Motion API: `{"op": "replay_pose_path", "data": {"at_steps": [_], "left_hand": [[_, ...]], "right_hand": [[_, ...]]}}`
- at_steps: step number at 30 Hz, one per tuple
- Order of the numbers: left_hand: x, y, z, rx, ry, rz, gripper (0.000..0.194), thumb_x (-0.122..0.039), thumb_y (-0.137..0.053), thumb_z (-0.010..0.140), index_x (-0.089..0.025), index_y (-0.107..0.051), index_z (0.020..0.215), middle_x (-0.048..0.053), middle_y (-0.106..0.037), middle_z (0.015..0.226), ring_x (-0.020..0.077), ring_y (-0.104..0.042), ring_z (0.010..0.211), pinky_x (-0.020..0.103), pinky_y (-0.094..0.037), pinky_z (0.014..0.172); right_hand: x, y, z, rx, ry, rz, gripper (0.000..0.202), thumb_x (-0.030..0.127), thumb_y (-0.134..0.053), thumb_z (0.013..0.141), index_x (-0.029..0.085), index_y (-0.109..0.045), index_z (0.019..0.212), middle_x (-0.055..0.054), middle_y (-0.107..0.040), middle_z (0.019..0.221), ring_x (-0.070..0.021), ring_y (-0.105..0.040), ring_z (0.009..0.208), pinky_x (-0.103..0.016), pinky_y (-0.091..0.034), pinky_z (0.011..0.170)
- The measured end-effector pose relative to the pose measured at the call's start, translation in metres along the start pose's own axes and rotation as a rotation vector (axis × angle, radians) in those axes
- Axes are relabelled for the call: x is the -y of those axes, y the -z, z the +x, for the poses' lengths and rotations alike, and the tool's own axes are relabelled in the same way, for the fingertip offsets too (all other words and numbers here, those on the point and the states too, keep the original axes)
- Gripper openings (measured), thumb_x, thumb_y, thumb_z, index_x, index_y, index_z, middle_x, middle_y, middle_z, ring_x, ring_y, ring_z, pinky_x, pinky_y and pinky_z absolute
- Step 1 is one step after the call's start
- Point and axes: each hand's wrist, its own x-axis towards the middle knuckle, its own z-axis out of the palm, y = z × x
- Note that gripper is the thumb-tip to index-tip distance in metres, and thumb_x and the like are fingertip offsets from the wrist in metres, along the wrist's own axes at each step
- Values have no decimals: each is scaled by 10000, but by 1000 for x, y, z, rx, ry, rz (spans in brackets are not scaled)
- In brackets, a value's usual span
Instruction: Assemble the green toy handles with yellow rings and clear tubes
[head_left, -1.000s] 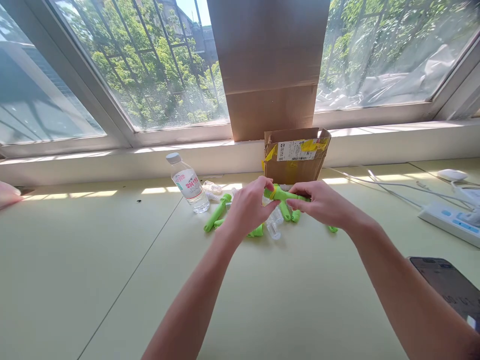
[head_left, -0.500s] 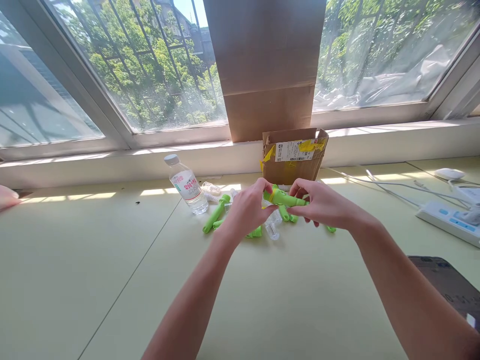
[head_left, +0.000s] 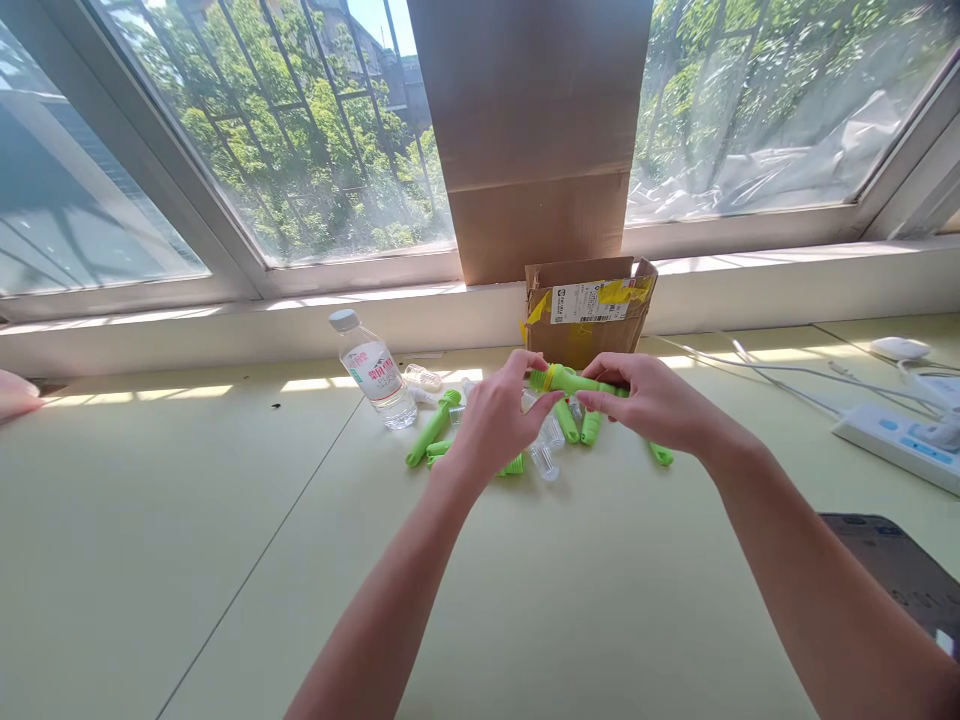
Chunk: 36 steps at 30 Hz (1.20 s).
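Note:
Above the table, a green plastic handle (head_left: 568, 381) with a threaded end and a yellow ring lies almost level between both hands. My right hand (head_left: 637, 393) pinches its narrow end between thumb and fingers. Around the threaded end, my left hand (head_left: 501, 410) has its fingers curled, its thumb just below; part of that grip is hidden. Beneath and beside the hands are several more green handles (head_left: 433, 430) and clear plastic tubes (head_left: 544, 460). One green handle (head_left: 660, 453) lies partly hidden below my right hand.
A water bottle (head_left: 375, 372) stands left of the pieces. Behind the hands is an open cardboard box (head_left: 577, 335) against the sill. To the right are a power strip (head_left: 896, 440) with white cables (head_left: 795, 370) and a dark phone (head_left: 885, 560).
The green handle and my right hand have risen slightly. My left thumb has dropped a little away from the yellow ring. More of the green handles underneath now shows.

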Motion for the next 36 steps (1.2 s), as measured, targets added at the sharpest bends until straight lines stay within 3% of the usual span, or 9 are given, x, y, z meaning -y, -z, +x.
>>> {"op": "replay_pose_path", "data": {"at_steps": [17, 25, 31, 36], "left_hand": [[-2, -5, 1, -110, 120, 91, 184, -390, -640, 788, -219, -593, 837, 15, -700, 816, 192, -671, 729, 323, -532, 677], [-1, -8, -1, -124, -28, 53, 284, -366, -650, 782, -233, -546, 1010, 11, -672, 1043, 158, -649, 827, 295, -527, 748], [2, -10, -1, -188, -39, 103, 188, -265, -622, 807, -230, -549, 976, -5, -680, 952, 150, -642, 815, 286, -526, 729], [2, -9, -1, -154, -32, 98, 169, -272, -633, 795, -224, -538, 926, -6, -677, 935, 143, -643, 752, 284, -526, 690]], "right_hand": [[5, -7, 0, -54, -16, -58, 283, 495, -532, 803, 219, -591, 830, -2, -596, 675, -130, -480, 547, -255, -333, 467], [6, 2, -2, 59, -99, 204, 337, 523, -554, 794, 197, -620, 849, -48, -664, 753, -124, -540, 516, -230, -378, 389], [8, 4, -3, 103, -135, 321, 347, 540, -588, 774, 202, -626, 848, -49, -665, 737, -117, -535, 512, -213, -385, 359], [6, 3, -3, 119, -147, 342, 338, 522, -630, 746, 212, -613, 878, -37, -651, 740, -111, -532, 497, -210, -386, 348]]}}
